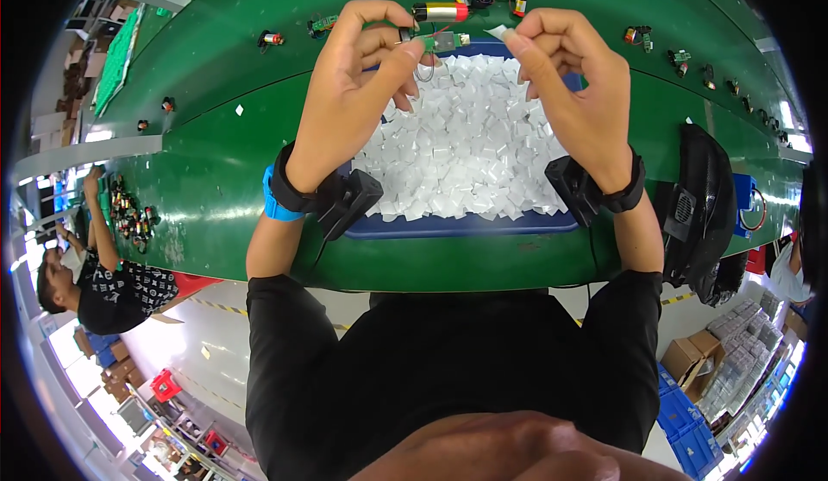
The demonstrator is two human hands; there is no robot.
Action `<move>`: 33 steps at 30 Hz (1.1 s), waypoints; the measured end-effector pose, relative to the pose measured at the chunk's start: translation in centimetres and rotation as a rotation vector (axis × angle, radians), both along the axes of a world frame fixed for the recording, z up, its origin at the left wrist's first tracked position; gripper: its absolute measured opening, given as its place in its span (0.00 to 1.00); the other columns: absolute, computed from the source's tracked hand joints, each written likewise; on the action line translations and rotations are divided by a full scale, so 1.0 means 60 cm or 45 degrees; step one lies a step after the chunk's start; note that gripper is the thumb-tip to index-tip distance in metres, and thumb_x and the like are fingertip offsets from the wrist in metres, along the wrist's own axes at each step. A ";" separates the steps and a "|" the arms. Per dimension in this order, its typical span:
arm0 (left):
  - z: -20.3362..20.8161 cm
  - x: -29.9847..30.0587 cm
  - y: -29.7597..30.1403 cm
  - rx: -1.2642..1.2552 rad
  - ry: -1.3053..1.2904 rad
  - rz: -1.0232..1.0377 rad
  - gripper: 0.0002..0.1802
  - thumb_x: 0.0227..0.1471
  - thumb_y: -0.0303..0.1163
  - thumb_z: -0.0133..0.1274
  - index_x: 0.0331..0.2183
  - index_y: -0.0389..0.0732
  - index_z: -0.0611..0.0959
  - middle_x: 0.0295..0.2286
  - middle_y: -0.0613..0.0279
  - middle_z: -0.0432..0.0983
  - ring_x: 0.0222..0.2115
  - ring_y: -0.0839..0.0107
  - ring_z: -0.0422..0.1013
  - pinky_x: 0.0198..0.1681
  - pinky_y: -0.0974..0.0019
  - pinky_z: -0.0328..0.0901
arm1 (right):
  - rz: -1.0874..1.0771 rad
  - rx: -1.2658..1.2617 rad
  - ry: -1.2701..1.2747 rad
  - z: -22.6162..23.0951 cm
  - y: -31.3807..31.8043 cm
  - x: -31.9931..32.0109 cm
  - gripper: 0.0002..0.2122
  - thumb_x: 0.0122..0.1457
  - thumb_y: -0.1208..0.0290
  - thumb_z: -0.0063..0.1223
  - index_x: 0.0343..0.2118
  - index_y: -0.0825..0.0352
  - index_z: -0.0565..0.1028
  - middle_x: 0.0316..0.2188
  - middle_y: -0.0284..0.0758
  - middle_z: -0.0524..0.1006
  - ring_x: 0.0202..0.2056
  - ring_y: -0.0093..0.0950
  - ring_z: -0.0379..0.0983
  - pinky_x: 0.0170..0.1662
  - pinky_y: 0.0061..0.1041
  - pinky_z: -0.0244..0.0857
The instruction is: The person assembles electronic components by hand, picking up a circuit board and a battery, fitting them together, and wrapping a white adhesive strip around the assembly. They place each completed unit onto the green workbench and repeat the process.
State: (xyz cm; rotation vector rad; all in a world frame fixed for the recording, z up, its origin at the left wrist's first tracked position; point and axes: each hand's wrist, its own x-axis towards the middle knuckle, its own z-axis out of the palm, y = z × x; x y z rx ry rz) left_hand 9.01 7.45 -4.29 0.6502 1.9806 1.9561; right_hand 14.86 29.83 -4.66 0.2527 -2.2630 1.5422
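Observation:
My left hand [345, 101] pinches a small green circuit board [444, 43] between thumb and fingers. Thin wires run from the board, and a red and gold cylindrical battery cell [440, 12] lies right beside it, near my fingertips. Between the thumb and forefinger of my right hand [578, 75] is a small white square piece [497, 31], held a little to the right of the board. Both hands hover over the far part of a blue tray [466, 230] heaped with similar white pieces [466, 144]. Whether the cell is gripped too cannot be made out.
Beyond the tray, board-and-cell assemblies [520, 0] lie on the green table [207, 179], with several more along the right [679, 62]. A black bag [681, 239] stands right of the tray. A person [121, 291] works at left beside piled assemblies [129, 213].

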 end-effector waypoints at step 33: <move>-0.008 0.013 0.008 0.041 -0.285 -0.271 0.20 0.62 0.26 0.50 0.54 0.33 0.67 0.37 0.59 0.71 0.34 0.74 0.73 0.32 0.67 0.76 | 0.273 0.512 0.463 -0.003 0.004 -0.003 0.11 0.46 0.80 0.68 0.34 0.67 0.80 0.36 0.33 0.83 0.38 0.33 0.76 0.40 0.26 0.72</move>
